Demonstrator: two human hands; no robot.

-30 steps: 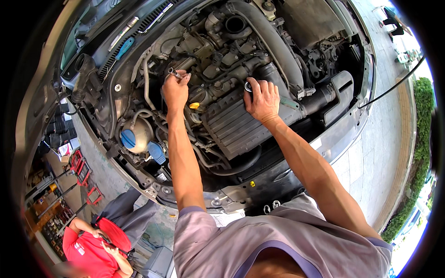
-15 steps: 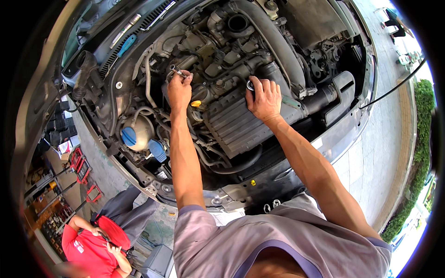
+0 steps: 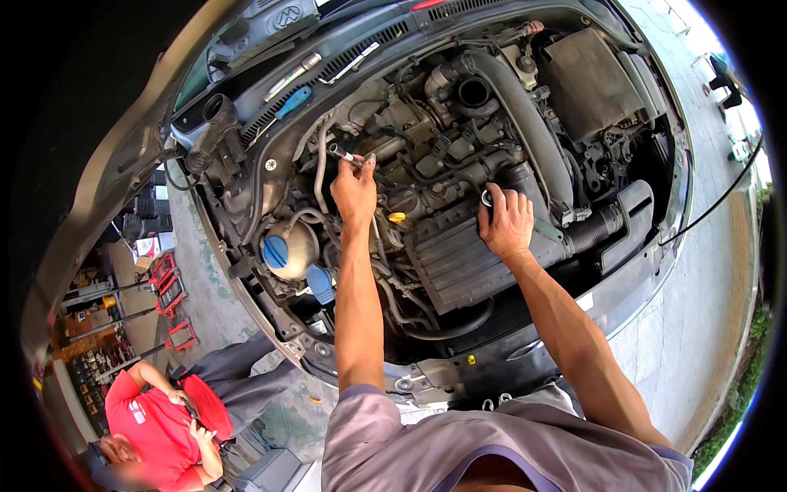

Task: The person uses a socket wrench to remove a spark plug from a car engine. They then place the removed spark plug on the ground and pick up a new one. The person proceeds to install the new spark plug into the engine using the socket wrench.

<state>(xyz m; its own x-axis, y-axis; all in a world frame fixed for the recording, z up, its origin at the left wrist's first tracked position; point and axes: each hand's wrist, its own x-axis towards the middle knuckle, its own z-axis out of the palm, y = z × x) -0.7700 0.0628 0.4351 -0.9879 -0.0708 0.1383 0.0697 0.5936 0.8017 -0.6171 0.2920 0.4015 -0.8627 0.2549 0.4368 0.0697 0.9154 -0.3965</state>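
Note:
My left hand (image 3: 354, 193) is over the left side of the engine, its fingers pinching a short silver socket piece (image 3: 343, 156) that tilts up to the left. My right hand (image 3: 506, 223) is closed over a ratchet wrench on top of the black ribbed engine cover (image 3: 459, 266). The ratchet's round shiny head (image 3: 487, 198) shows beside the thumb, and its green handle (image 3: 548, 230) sticks out past the other side of the hand. A yellow dipstick handle (image 3: 397, 217) sits between my two forearms.
A blue-handled screwdriver (image 3: 293, 102), a silver torque-type tool (image 3: 293, 77) and a thin bent wrench (image 3: 350, 63) lie along the cowl. The coolant tank (image 3: 291, 251) has a blue cap. A person in a red shirt (image 3: 168, 422) stands at lower left. A prop rod (image 3: 721, 197) rises at right.
The whole view has shifted, so the car sits further right and lower. In my left hand the silver piece shows more of its length. My right hand stays on the ratchet.

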